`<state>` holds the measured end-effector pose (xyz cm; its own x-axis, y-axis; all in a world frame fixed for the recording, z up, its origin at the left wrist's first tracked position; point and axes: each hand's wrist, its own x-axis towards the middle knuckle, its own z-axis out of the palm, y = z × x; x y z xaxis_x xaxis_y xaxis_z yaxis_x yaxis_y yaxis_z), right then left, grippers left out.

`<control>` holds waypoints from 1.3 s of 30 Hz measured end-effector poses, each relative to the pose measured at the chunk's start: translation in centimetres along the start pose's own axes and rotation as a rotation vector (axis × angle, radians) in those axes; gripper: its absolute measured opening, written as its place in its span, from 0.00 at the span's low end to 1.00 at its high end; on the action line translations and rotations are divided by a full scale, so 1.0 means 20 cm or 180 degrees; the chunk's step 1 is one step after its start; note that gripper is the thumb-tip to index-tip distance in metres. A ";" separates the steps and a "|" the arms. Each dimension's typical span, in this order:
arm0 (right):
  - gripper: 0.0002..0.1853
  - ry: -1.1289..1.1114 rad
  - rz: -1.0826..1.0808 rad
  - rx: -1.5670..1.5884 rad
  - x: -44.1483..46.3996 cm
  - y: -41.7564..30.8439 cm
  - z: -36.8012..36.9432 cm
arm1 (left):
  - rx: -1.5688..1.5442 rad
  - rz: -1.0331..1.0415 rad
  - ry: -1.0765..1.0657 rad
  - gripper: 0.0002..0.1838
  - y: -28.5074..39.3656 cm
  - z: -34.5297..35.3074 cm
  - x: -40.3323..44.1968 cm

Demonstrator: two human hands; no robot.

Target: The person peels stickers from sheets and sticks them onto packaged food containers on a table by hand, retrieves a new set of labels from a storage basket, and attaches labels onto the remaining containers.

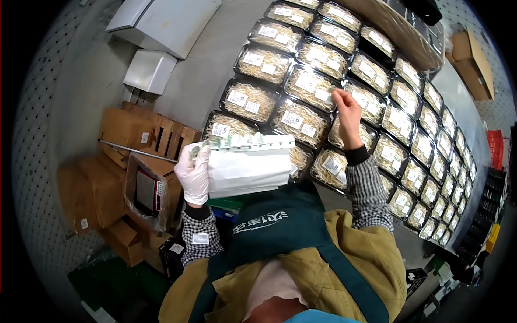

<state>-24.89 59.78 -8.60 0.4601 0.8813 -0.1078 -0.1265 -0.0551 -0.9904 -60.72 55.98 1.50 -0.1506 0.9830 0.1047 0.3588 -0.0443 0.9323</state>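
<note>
My left hand (193,173), in a white glove, is closed on the left end of a stack of white label sheets (249,169) with green print along the top edge. Bare and raised over the trays, my right hand (347,116) has its thumb and fingertips pressed together; whatever may be between them is too small to make out. Just left of its fingertips lies a black tray of pale sprouts (311,87) under clear film, with two white labels on it. Similar labelled trays sit in rows around it, some partly hidden by the sheets and my right arm.
Cardboard boxes (86,185) and a wooden pallet (173,141) stand at the left. A white cabinet (161,27) is at the upper left. An open carton (471,64) and stacked black trays (487,204) are at the right.
</note>
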 end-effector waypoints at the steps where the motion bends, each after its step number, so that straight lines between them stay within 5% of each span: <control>1: 0.15 0.0417 0.0044 -0.0182 0.07 0.17 -0.06 | 0.0050 -0.0028 -0.0001 0.07 -0.01 -0.02 -0.02; 5: 0.22 0.1361 -0.0166 -0.0748 0.24 0.40 0.06 | -0.0013 -0.0032 0.0055 0.07 -0.01 -0.06 -0.05; 7: 0.23 0.1399 -0.0504 -0.3190 0.26 0.46 0.11 | -0.0079 0.0016 0.0069 0.07 -0.01 -0.07 -0.07; 9: 0.23 0.1576 -0.1156 -0.4027 0.25 0.44 0.09 | -0.0073 0.0025 0.0088 0.07 0.00 -0.11 -0.08; 11: 0.22 0.1805 -0.0974 -0.3799 0.20 0.43 0.03 | -0.0057 -0.0014 0.0156 0.07 0.02 -0.14 -0.11; 14: 0.09 0.1180 -0.0284 -0.2506 -0.01 0.43 -0.06 | -0.0018 0.0031 0.0128 0.06 -0.02 -0.17 -0.13; 16: 0.11 0.0934 -0.0260 -0.1983 -0.19 0.46 -0.02 | 0.0023 0.0060 0.0108 0.06 -0.03 -0.18 -0.16; 20: 0.07 0.1325 -0.1010 -0.3421 -0.37 0.49 0.18 | 0.0071 0.0237 0.0042 0.08 -0.02 -0.14 -0.17; 23: 0.08 0.1364 -0.0846 -0.3893 -0.34 0.46 0.14 | 0.0293 0.0565 -0.0032 0.08 0.03 -0.14 -0.20; 25: 0.08 0.1402 -0.1195 -0.3611 -0.33 0.45 0.07 | 0.0063 0.0187 -0.0211 0.08 0.03 -0.17 -0.23; 28: 0.08 -0.0740 -0.0322 -0.1026 -0.43 0.07 0.15 | 0.0179 0.0490 -0.0335 0.08 0.04 -0.17 -0.26; 30: 0.14 -0.2110 -0.1296 -0.1374 -0.60 -0.26 0.29 | 0.0393 0.0925 -0.0400 0.07 0.03 -0.16 -0.27; 33: 0.19 -0.2663 -0.1632 -0.1600 -0.74 -0.45 0.42 | 0.0491 0.1183 -0.0404 0.07 0.05 -0.14 -0.30; 39: 0.14 -0.1850 -0.2740 -0.2190 -0.91 -0.38 0.42 | 0.0229 0.0320 -0.0415 0.05 0.03 -0.12 -0.39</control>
<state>-39.80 48.11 1.55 -0.3135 0.8202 0.4785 0.5900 0.5631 -0.5787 -61.46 47.96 2.11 0.0084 0.9893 0.1458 0.4317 -0.1351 0.8918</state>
